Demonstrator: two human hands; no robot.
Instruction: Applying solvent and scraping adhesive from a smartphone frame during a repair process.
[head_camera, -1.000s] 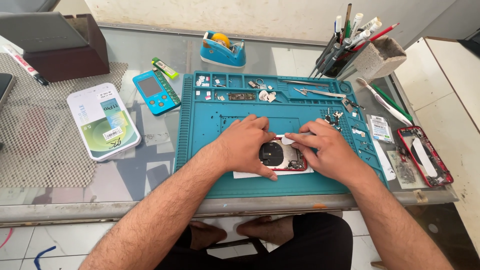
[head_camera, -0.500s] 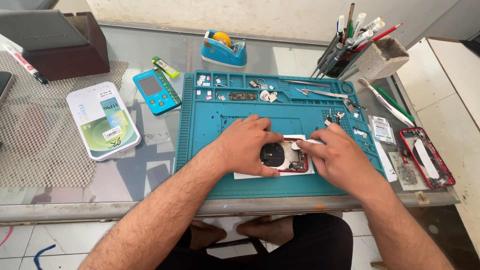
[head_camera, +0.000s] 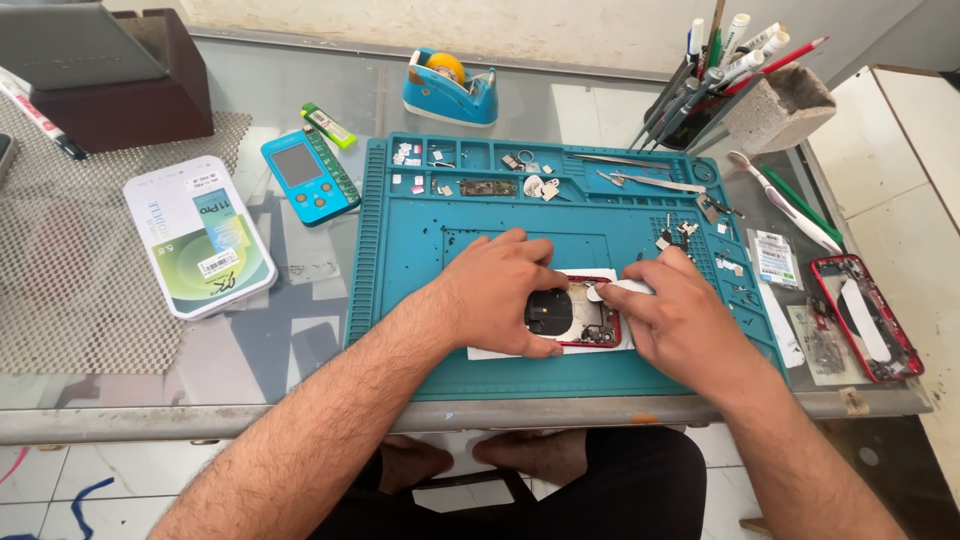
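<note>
On the teal work mat (head_camera: 420, 250) you have one opened red phone back (head_camera: 575, 315), and two hands on it: your left hand (head_camera: 500, 290) and right hand (head_camera: 680, 320). Right of the mat lies one more red phone frame (head_camera: 870, 315). Left of the mat you have one small blue tester (head_camera: 308, 177) and one white box (head_camera: 198, 235). Behind the mat stands one blue tape dispenser (head_camera: 450, 90) and one pen holder (head_camera: 780, 105). Two tweezers (head_camera: 650, 182) lie at the mat's far edge.

An opened red phone housing (head_camera: 583, 318) lies flat on a white sheet (head_camera: 490, 350) near the front edge of the teal repair mat (head_camera: 420, 270), showing a round black coil. A small white strip (head_camera: 628, 287) rests just above its upper right corner.
</note>
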